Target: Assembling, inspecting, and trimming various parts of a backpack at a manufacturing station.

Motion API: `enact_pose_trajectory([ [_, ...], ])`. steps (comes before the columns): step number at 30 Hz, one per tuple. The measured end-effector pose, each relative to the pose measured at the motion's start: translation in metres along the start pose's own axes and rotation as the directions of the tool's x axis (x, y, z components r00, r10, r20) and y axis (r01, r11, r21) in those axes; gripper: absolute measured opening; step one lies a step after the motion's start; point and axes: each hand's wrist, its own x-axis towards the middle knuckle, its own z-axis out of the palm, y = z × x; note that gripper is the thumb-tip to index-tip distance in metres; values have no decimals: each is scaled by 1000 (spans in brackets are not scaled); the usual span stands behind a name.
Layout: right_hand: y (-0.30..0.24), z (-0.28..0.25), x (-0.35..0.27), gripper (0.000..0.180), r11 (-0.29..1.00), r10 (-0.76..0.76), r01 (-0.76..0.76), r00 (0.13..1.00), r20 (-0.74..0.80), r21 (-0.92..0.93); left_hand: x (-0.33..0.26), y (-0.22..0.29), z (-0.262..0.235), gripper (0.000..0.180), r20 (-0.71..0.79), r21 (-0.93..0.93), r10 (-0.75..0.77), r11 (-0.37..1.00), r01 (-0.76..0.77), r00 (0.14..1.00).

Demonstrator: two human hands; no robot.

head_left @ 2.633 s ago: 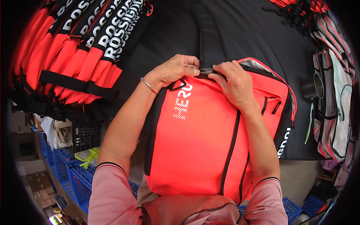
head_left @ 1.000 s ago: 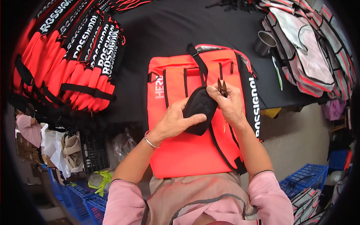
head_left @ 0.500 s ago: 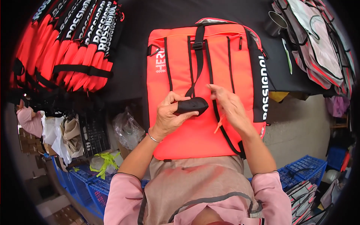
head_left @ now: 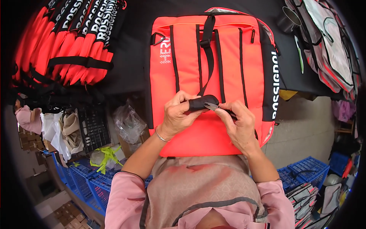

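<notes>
A bright orange-red backpack (head_left: 207, 137) with black trim lies in front of me, its shoulder straps facing up. My left hand (head_left: 180, 114) is closed round a short black padded piece (head_left: 199, 103) at the lower end of a black webbing strap (head_left: 209, 63). In my right hand (head_left: 239, 124) I grip small snips (head_left: 212, 106) with pointed metal blades. The blade tips meet the right end of the padded piece; whether they are cutting anything is too small to tell. The snips' handles are mostly hidden by my fingers.
Folded orange-red bags (head_left: 76, 53) are stacked at the far left. Grey bag pieces (head_left: 328, 45), a metal cup (head_left: 288, 20) and a green-and-white slim tool (head_left: 299, 54) lie at the far right. Blue crates (head_left: 309, 170) stand below on both sides. Clear plastic (head_left: 129, 121) hangs at left.
My right hand has come down to the padded piece, and metal blades now show in its fingers. The padded piece has shifted slightly right and up in my left hand. The backpack has moved slightly away.
</notes>
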Motion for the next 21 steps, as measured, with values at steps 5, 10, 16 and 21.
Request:
enact_pose_trajectory([
  [5,3,1,2,16,995,-69,67,997,-20,-80,1,0,1,29,-2,13,10,1000,-10,1000],
  [10,8,0,3,16,992,-54,59,997,50,-114,-1,-6,1,28,32,-20,-46,999,46,998],
  [16,14,-4,6,13,974,146,-152,988,48,170,3,-5,0,27,44,-48,-75,996,77,996],
  [21,14,3,4,15,998,53,-54,998,45,30,4,-3,0,27,50,-11,-68,998,68,996],
])
